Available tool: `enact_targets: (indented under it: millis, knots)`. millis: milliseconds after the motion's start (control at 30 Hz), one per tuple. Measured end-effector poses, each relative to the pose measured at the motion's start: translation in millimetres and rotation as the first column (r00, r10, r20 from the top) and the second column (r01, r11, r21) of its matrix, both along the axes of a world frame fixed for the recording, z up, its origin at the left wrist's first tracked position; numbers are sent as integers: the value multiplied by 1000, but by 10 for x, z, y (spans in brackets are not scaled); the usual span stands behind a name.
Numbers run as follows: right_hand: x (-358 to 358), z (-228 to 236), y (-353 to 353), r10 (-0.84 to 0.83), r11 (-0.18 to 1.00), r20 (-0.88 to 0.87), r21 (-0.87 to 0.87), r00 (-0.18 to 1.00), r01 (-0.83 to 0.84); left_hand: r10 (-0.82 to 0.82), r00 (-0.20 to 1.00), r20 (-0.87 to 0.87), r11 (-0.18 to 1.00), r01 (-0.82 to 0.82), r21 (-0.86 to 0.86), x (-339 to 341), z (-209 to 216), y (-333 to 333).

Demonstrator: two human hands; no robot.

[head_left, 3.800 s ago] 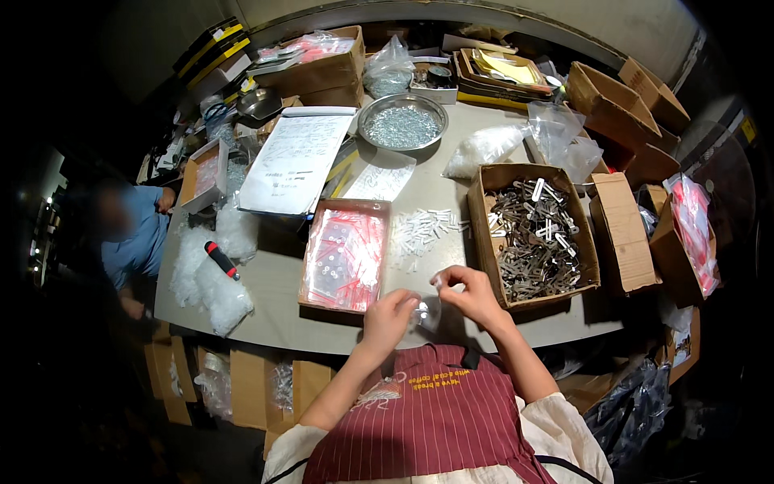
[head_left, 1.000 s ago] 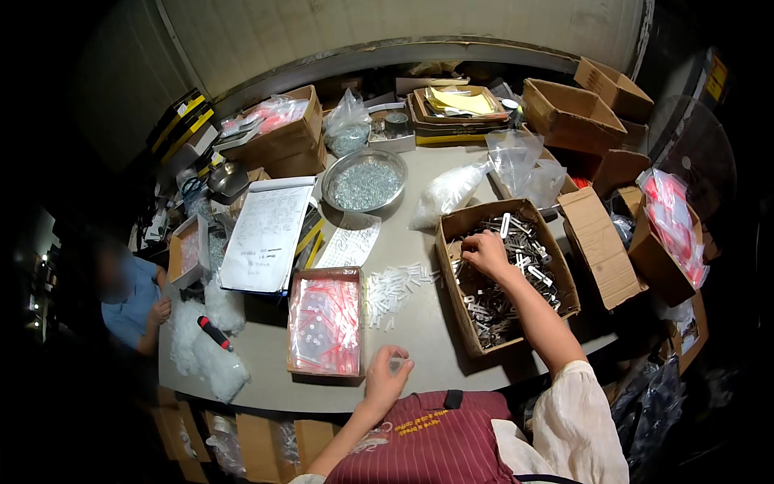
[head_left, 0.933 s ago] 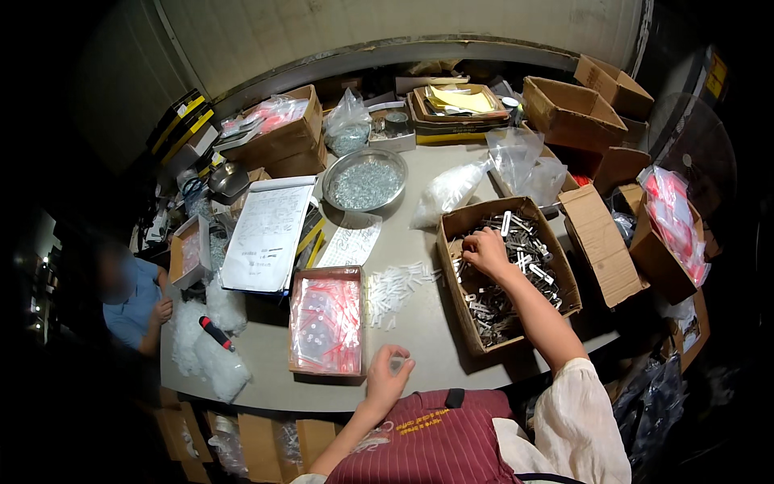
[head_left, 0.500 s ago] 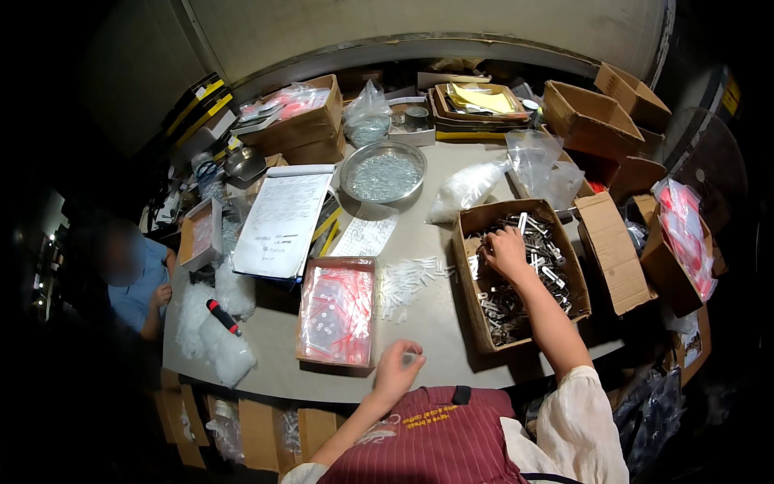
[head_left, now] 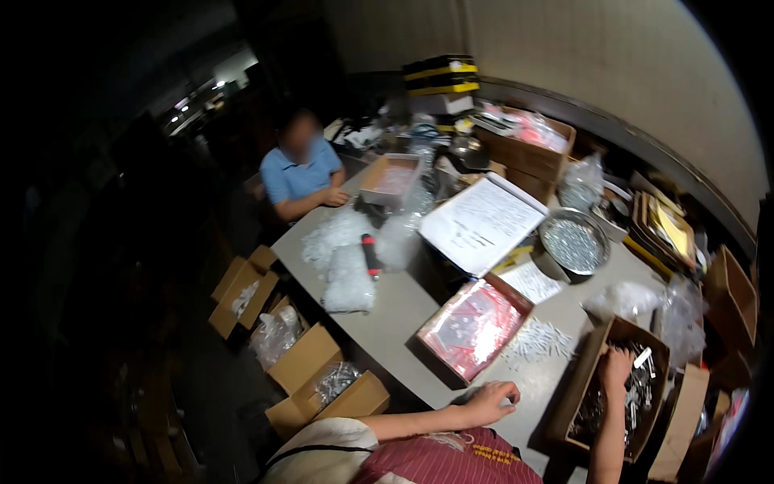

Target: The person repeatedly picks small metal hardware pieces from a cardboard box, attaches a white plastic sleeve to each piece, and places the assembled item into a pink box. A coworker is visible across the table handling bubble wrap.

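My right hand is down in a cardboard box on the right, its curled fingers among loose, shiny metal parts. What the fingertips grip there is hidden. Close to my apron, near the table's front edge, my left hand is curled round a small see-through piece, too blurred to name exactly. Just beyond it stands a shallow box of clear plastic bags with red edges. Small white plastic pieces lie loose between the two boxes.
A round metal bowl of small metal pieces and a clipboard with papers lie farther back. Stuffed clear bags and a red-and-black-handled tool are at left. Across the table sits a person in blue. Open cartons stand below the edge.
The view has swung to the left, bringing in more of the other person and the cartons by the table. My right hand stays in the metal-parts box; my left stays near the table's front edge.
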State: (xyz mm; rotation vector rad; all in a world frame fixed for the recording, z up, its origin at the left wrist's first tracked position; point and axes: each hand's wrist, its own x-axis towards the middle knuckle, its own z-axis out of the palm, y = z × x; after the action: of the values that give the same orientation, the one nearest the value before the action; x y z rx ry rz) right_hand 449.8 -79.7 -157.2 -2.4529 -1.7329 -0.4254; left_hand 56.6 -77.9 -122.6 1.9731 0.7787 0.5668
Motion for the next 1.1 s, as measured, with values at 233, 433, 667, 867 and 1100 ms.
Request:
enact_targets:
  millis: [233,433,667,867,1100]
  knots:
    - [60,81,43,127,978,70,156,989,-137,46,993,111,999,-45,-13,-19,-72,-9]
    - [71,727,-174,0,961,-346,259,938,96,64,983,170,998,-63,-11,-10,-98,31]
    - [-1813,1670,-620,447,878,-571,428,689,-215,-52,940,338,999,53,6,237,139,-43]
    - [-2383,1556,-498,534,844,-494,269,686,-464,-76,955,285,997,74,20,-40,296,2]
    - [-2420,1628,-525,573,817,-442,245,690,-522,22,967,255,992,10,-125,-47,314,-2]
